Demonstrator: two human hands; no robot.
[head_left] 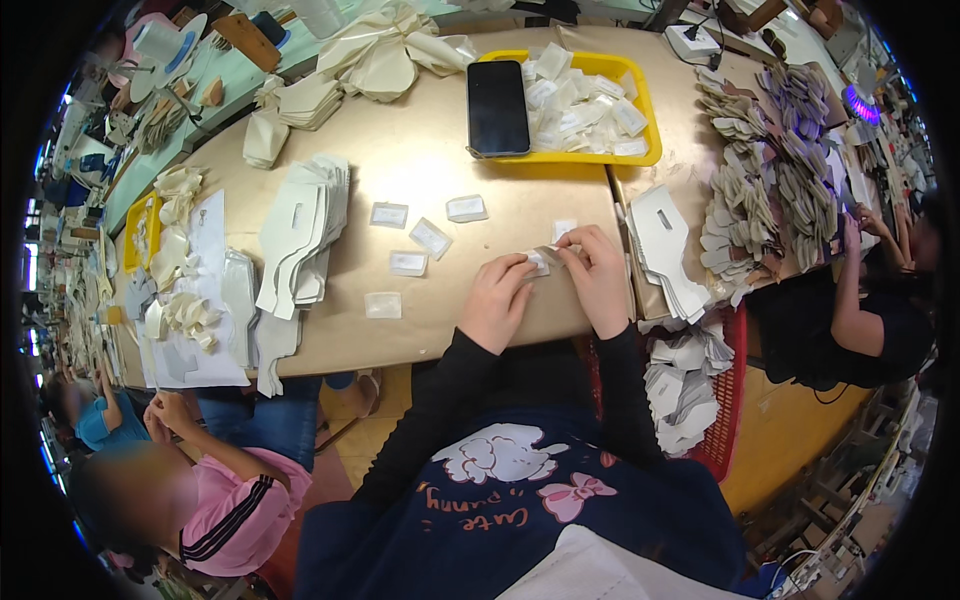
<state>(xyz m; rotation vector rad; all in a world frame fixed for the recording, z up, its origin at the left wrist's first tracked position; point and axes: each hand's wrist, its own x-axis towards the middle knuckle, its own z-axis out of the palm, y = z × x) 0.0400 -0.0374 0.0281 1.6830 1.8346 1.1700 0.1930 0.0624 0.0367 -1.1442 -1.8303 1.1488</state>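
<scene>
Both hands meet over the table near its front edge. My left hand (497,297) is closed, thumb and fingers pinching one end of a small whitish translucent label (538,263). At the label's other end my right hand (597,272) is closed too, its fingertips on a narrow greyish-brown strip (552,256); whether this strip is part of the label is unclear. Just beyond the right fingertips lies another small label (565,229). Several more lie flat to the left, among them one label (431,238) set at a slant and one label (383,305) nearest the edge.
Beyond my hands a yellow tray (655,150) holds many such labels, with a black phone (498,108) resting on its left side. Stacks of white cut pieces stand left (300,225) and right (662,245). Below right is a red basket (728,420). Co-workers sit on both sides.
</scene>
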